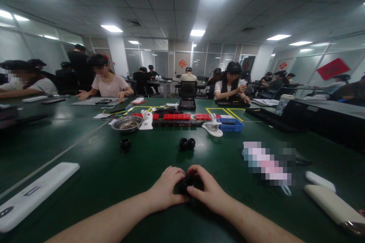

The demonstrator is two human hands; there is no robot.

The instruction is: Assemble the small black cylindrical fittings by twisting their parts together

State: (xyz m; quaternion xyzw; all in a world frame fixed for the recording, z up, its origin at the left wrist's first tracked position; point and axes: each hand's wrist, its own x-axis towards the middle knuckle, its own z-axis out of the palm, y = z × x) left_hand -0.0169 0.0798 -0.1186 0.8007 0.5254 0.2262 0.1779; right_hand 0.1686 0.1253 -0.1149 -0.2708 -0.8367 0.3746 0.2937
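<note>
Between my two hands, low in the middle of the head view, is a round black part (189, 183) on or just over the green table (154, 159). My left hand (168, 186) curls round its left side, and my right hand (207, 190) grips its right side, the thumb across its near face. The hands partly hide the part. Farther off stand two similar black parts side by side (187, 144), and another black part (125, 145) is to their left.
Behind are a metal bowl (127, 123) of small pieces, white stands (213, 126), red trays (176, 116) and a blue bin (231, 124). A long white device (38, 195) lies left; a cream object (333, 205) lies right. Other people sit across the table.
</note>
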